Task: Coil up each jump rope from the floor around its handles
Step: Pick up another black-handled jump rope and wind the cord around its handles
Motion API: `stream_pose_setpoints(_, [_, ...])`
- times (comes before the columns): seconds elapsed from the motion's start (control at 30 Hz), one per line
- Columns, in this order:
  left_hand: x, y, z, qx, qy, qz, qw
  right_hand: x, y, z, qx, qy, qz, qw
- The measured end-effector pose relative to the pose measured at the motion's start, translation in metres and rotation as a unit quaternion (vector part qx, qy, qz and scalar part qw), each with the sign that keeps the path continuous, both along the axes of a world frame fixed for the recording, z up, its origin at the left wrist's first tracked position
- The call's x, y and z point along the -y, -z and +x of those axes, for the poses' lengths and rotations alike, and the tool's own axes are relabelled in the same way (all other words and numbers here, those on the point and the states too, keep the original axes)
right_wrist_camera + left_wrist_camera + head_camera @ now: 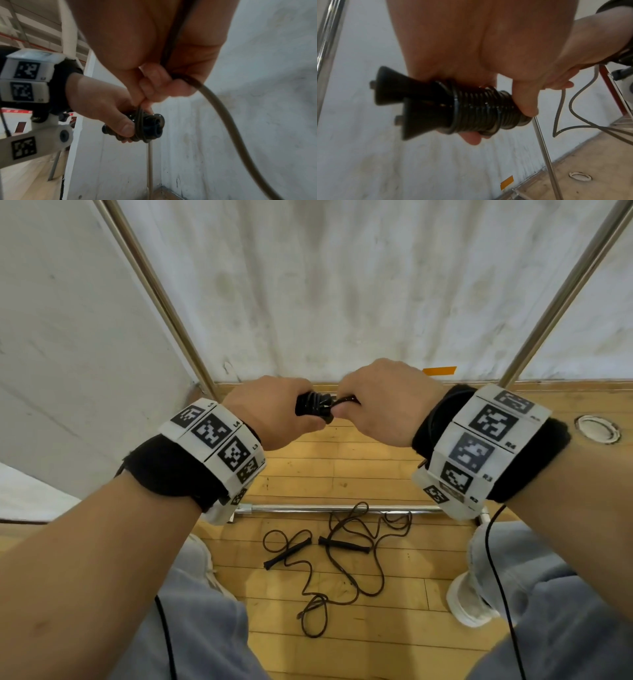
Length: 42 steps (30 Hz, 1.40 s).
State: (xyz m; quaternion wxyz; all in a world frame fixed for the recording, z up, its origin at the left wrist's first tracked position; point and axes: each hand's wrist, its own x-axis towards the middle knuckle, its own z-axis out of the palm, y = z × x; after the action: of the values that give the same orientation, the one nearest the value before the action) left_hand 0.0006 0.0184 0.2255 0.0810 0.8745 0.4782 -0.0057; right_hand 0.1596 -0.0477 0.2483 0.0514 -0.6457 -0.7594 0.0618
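Observation:
At chest height my left hand [274,412] grips a pair of black jump rope handles [419,108] held side by side, with dark rope coiled tightly round them [479,112]. My right hand [380,405] is at the coil's right end, its thumb and fingers [154,83] pinching a short doubled stretch of that rope [139,121]. A dark cord [223,115] runs across the right palm and hangs down; I cannot tell whether it is rope or cable. A second jump rope [342,577] lies loose and tangled on the wooden floor, its two black handles [344,544] apart.
Slanted metal poles [154,292] and a floor bar [325,509] frame a white fabric backdrop. A round floor fitting [597,429] sits at the right and orange tape [440,370] at the wall's foot. My legs and white shoes [469,601] flank the loose rope.

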Motion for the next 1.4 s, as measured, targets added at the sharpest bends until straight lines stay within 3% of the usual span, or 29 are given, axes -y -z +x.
stream_pose_setpoints(0.1, [0.004,-0.002,-0.001,0.020,0.025,0.016,0.999,-0.007,0.001,0.007,-0.101,0.002,0.029,0.994])
stream_pose_setpoints(0.27, [0.012,-0.008,0.000,0.112,-0.001,0.083,0.990,-0.014,-0.005,0.016,-0.312,0.012,0.076,0.947])
stream_pose_setpoints(0.47, [0.022,-0.007,0.005,0.204,0.012,0.030,0.978,-0.017,-0.002,0.020,-0.438,0.044,0.036,0.897])
stream_pose_setpoints(0.6, [0.025,-0.017,0.004,0.323,0.026,-0.056,0.944,-0.020,0.000,0.021,-0.579,0.025,-0.032,0.814])
stream_pose_setpoints(0.73, [0.030,-0.027,0.006,0.444,0.041,-0.155,0.882,-0.020,0.003,0.023,-0.654,0.023,-0.069,0.753])
stream_pose_setpoints(0.8, [0.030,-0.030,0.007,0.489,0.018,-0.161,0.857,-0.018,0.004,0.019,-0.650,0.031,-0.065,0.757])
stream_pose_setpoints(0.87, [0.028,-0.030,0.008,0.503,-0.018,-0.131,0.854,-0.016,0.005,0.009,-0.612,0.044,-0.042,0.788])
stream_pose_setpoints(0.97, [0.027,-0.026,0.011,0.476,-0.046,-0.074,0.875,-0.011,0.006,-0.009,-0.538,0.061,-0.013,0.841])
stream_pose_setpoints(1.13, [0.020,-0.015,0.009,0.395,-0.062,0.021,0.916,-0.006,0.005,-0.019,-0.481,0.081,-0.023,0.873])
stream_pose_setpoints(1.4, [0.005,-0.001,0.002,0.305,-0.091,0.081,0.944,0.000,0.011,-0.026,-0.446,0.102,-0.075,0.886])
